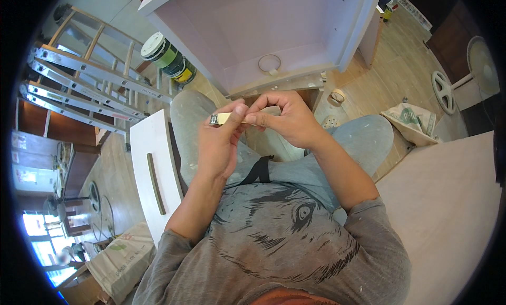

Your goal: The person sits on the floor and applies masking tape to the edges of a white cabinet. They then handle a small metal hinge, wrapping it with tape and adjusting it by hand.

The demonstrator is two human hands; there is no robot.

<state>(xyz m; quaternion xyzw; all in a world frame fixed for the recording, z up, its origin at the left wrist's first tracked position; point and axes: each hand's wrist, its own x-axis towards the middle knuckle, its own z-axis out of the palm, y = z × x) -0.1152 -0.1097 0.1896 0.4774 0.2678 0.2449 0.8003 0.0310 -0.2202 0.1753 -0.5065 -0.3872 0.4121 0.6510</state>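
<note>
While an open white cabinet [263,26] stands straight ahead with a thin ring [273,71] lying on its bottom panel, other gear crowds around it. Just left of the cabinet is a lidded paint bucket [168,58], and beyond that, farther left, an aluminium ladder [97,73]. A white panel with a bar handle [155,184] lies nearer the person, left of the cabinet. To the cabinet's right are a roll of tape [340,94], close by, then a crumpled white sack [411,120] and a fan [482,65] farther off. The person's bent knees come up in front of the cabinet.

Before the cabinet's near edge, the hands come together: the left hand [221,134] pinches a small pale-yellow piece [223,117] with a dark-and-metallic end, between thumb and fingers. The right hand [282,115] has thumb and fingertips closed at its other end, partly hiding it; its exact kind is unclear.
</note>
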